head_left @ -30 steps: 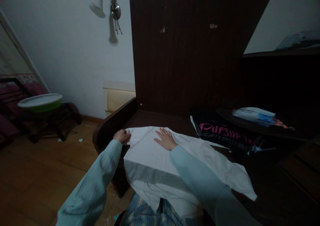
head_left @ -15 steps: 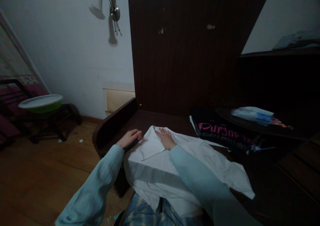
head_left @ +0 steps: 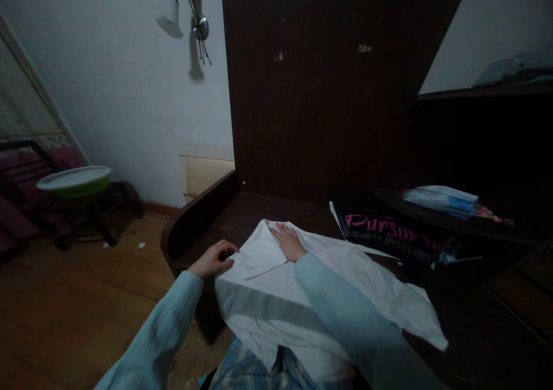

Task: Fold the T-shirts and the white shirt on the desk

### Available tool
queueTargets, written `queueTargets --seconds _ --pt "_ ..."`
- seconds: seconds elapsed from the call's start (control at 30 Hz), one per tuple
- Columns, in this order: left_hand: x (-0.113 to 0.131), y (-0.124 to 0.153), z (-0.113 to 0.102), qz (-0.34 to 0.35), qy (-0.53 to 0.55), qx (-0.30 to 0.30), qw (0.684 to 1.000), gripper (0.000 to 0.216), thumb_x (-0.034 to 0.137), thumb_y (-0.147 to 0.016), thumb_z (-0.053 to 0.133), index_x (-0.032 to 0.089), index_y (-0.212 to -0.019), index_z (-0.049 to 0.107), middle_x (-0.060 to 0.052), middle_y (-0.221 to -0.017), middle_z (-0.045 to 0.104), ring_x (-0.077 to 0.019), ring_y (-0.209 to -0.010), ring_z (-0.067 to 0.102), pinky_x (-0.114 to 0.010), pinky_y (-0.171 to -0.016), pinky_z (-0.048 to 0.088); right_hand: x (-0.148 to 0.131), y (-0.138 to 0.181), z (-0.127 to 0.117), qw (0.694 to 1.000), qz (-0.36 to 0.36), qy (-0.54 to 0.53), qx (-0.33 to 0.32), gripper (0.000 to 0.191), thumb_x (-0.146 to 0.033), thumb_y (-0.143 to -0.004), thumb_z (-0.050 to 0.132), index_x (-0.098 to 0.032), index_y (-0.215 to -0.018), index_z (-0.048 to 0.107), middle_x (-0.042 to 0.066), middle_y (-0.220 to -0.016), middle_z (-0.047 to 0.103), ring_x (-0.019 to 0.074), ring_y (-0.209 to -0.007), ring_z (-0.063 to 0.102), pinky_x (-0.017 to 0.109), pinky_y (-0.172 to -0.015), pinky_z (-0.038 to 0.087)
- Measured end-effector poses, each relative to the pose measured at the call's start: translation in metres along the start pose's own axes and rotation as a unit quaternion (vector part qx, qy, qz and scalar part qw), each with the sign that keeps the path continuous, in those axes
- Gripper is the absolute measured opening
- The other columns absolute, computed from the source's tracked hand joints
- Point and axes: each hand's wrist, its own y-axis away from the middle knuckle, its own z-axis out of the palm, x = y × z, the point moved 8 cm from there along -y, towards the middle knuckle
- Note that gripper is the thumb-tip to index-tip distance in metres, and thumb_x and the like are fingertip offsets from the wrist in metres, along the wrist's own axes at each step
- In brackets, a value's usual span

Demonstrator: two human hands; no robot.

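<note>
A white shirt [head_left: 259, 289] lies spread over the dark wooden desk [head_left: 280, 205] and hangs down over the front edge onto my lap. Part of it on the left is folded over into a pointed flap, and a sleeve stretches out to the right. My right hand [head_left: 288, 242] rests flat on the folded part near its top corner, fingers spread. At the left edge of the cloth is my left hand [head_left: 216, 258], its fingers curved and the thumb apart from them. Its fingertips are at the shirt's edge, and no cloth shows gripped between them.
Right of the shirt lies a folded black garment with pink lettering [head_left: 384, 228]. A plastic packet [head_left: 440, 200] sits on a dark shelf beside it. The desk has a raised left side panel [head_left: 194, 214]. Far left, a green basin [head_left: 80, 185] stands on a chair [head_left: 88, 211].
My left hand has moved left and down along the edge of the shirt, its thumb now parted from the fingers. My right hand stays pressed on the cloth. The view has shifted slightly.
</note>
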Motion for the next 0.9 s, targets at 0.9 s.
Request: queueTargets --seconds 0.9 --pt "0.032 -0.108 0.027 0.01 -0.022 0.081 0.996 0.037 0.017 -0.078 0.037 0.014 -0.112 0.053 -0.009 -0.116 0.057 -0.0182 -0.105 0.052 -0.03 -0.094 0.039 -0.001 0.0 -0.002 0.999 -0.018 -0.006 0.047 0.055 -0.039 -0.086 0.032 -0.013 -0.134 0.028 0.012 -0.141 0.025 0.0227 -0.129 0.019 0.037 -0.104 0.014"
